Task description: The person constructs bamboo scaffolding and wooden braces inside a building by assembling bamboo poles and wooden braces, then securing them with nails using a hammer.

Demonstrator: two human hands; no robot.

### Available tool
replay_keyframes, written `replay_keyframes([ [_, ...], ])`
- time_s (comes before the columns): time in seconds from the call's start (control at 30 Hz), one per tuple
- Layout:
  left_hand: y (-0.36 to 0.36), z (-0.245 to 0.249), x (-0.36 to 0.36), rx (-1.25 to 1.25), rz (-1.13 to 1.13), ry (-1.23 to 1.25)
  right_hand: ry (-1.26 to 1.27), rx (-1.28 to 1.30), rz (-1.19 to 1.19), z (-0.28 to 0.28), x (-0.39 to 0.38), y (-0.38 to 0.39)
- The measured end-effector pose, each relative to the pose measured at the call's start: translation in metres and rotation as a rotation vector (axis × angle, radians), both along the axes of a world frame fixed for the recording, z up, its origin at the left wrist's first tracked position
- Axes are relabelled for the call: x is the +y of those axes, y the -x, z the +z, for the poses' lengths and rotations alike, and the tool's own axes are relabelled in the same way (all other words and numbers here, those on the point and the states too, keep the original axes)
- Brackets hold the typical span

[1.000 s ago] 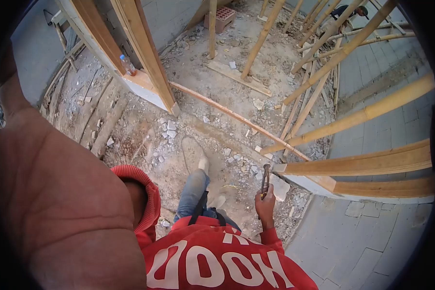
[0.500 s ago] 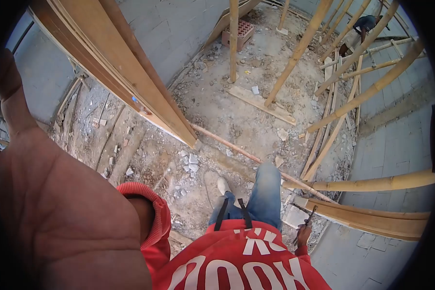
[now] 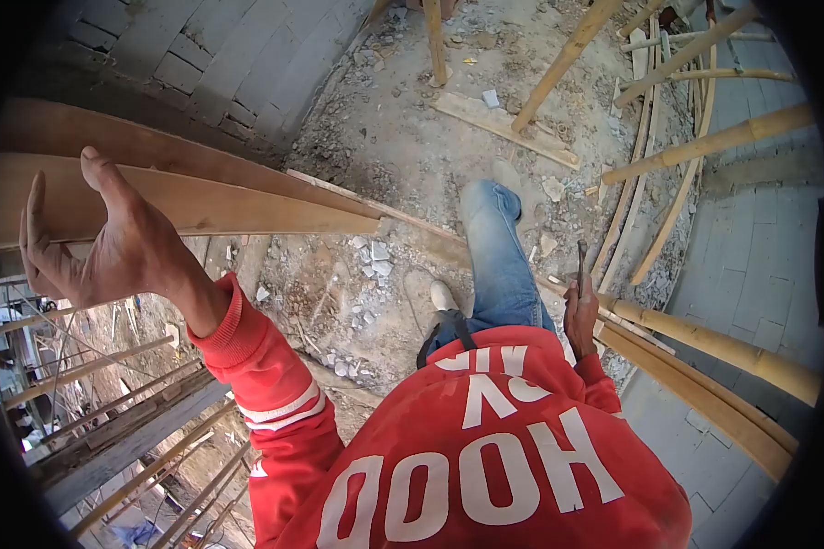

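Note:
On the left, my left hand is raised with its thumb and fingers spread, holding nothing. It overlaps the lower wooden board of the door-frame-like boards behind it. A second brown board runs just above. Down at my right side, my right hand is closed around a slim, dark metal tool, which points upward; its exact kind I cannot tell. Close to that hand, a bamboo pole and a wooden frame piece reach in from the right.
Bamboo props stand ahead on the rubble floor. A flat plank lies between them. A thin wooden strip crosses the doorway floor near broken white chunks. Grey block walls rise at the sides; scaffold poles show lower left.
My left hand has moved away from the camera, its fingers now in view. My view has turned, and one leg has stepped forward over the strip. The tool stays in my right hand.

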State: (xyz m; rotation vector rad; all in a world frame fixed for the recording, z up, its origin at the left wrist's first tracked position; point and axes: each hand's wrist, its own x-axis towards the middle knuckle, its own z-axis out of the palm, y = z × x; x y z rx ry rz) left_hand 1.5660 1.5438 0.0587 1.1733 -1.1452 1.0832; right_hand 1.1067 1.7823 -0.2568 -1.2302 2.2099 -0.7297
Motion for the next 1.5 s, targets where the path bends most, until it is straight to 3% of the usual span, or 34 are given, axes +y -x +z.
replay_keyframes([
  [0.03, -0.006, -0.002, -0.004, -0.142, 0.132, 0.023, 0.065, -0.017, 0.043, 0.0, -0.034, 0.0],
  [0.1, 0.001, 0.001, -0.009, -0.171, 0.211, 0.09, 0.132, -0.035, 0.093, -0.007, -0.098, -0.002],
  [0.13, 0.013, 0.001, -0.016, -0.088, 0.067, 0.144, 0.187, -0.064, 0.132, -0.01, -0.131, -0.005],
  [0.23, -0.011, -0.007, -0.014, -0.115, 0.438, 0.228, 0.265, -0.135, 0.233, -0.017, -0.229, -0.017],
  [0.27, -0.004, -0.012, -0.021, -0.017, 0.272, 0.267, 0.209, -0.204, 0.243, -0.024, -0.259, -0.02],
  [0.3, -0.026, -0.012, -0.006, -0.168, 0.424, 0.242, 0.148, -0.272, 0.251, -0.035, -0.286, -0.021],
  [0.33, -0.006, -0.015, -0.016, -0.03, 0.304, 0.132, 0.022, -0.298, 0.261, -0.05, -0.31, -0.019],
  [0.37, 0.004, -0.03, -0.031, -0.009, 0.319, 0.137, -0.11, -0.32, 0.271, -0.068, -0.336, -0.013],
  [0.43, 0.029, -0.042, -0.048, 0.07, 0.445, 0.069, -0.091, -0.305, 0.276, -0.107, -0.378, -0.007],
  [0.63, 0.068, -0.042, -0.052, 0.223, 0.79, -0.093, -0.248, -0.428, 0.401, -0.055, -0.508, 0.05],
  [0.7, 0.073, -0.04, -0.035, 0.254, 0.9, -0.158, -0.535, -1.072, 0.159, -0.028, -0.544, 0.066],
  [0.8, 0.088, -0.043, -0.01, 0.298, 1.078, -0.233, -0.546, -1.288, 0.137, -0.019, -0.58, 0.089],
  [0.93, 0.091, -0.077, 0.002, 0.362, 1.277, -0.303, -0.503, -1.348, 0.101, 0.0, -0.616, 0.091],
  [1.07, 0.076, -0.122, -0.017, 0.399, 1.436, -0.388, -0.463, -1.102, -0.142, -0.044, -0.627, 0.089],
  [1.13, 0.071, -0.155, -0.052, 0.427, 1.5, -0.413, -0.484, -1.121, -0.259, -0.059, -0.639, 0.092],
  [1.17, 0.092, -0.196, -0.075, 0.713, 1.116, -0.527, -0.521, -1.126, -0.357, -0.064, -0.645, 0.093],
  [1.2, 0.107, -0.235, -0.104, 0.872, 1.054, -0.811, -0.477, -1.132, -0.42, -0.064, -0.652, 0.092],
  [1.23, 0.136, -0.267, -0.14, 0.999, 0.698, -1.054, -0.466, -1.144, -0.437, -0.071, -0.661, 0.096],
  [1.3, 0.21, -0.287, -0.242, 1.292, 0.106, -1.46, -0.521, -0.915, -0.363, -0.092, -0.679, 0.108],
  [1.33, 0.216, -0.319, -0.266, 1.173, -0.106, -1.743, -0.505, -0.924, -0.397, -0.1, -0.689, 0.117],
  [1.43, 0.291, -0.346, -0.399, 0.864, -0.619, -2.058, -0.433, -0.899, -0.439, -0.138, -0.721, 0.151],
  [1.5, 0.332, -0.371, -0.47, 0.714, -0.834, -1.978, -0.386, -0.845, -0.476, -0.157, -0.754, 0.179],
])
